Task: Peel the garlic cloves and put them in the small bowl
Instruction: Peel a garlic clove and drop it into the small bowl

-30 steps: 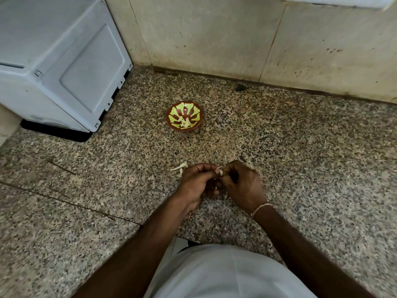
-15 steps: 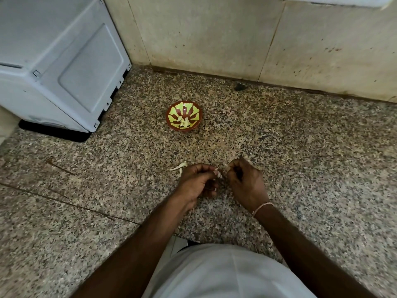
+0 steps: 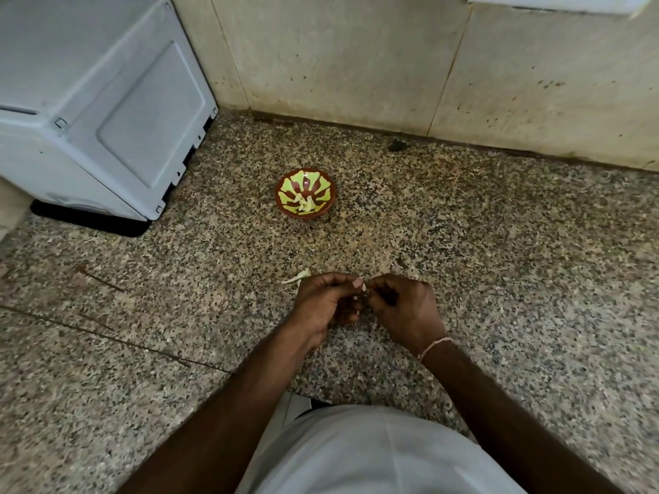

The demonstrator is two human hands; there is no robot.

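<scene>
Both hands meet low over the speckled tabletop [image 3: 499, 279], fingertips curled in together. The left hand [image 3: 326, 304] pinches a small pale garlic clove [image 3: 363, 287] at its tip, and the right hand [image 3: 401, 306] closes on it from the other side, thumb and forefinger working at the skin. The clove is mostly hidden between them, so I can't tell how much skin is left.

To do this well, I'd say hold the clove steady with the left and tear the skin away in strips with the right, not squeezing so hard it slips out.

Just left of the hands lies a loose scrap of peel [image 3: 297, 276]. Farther off, well apart, sits the small bowl [image 3: 281, 199], already holding a few peeled cloves [image 3: 306, 204].
</scene>
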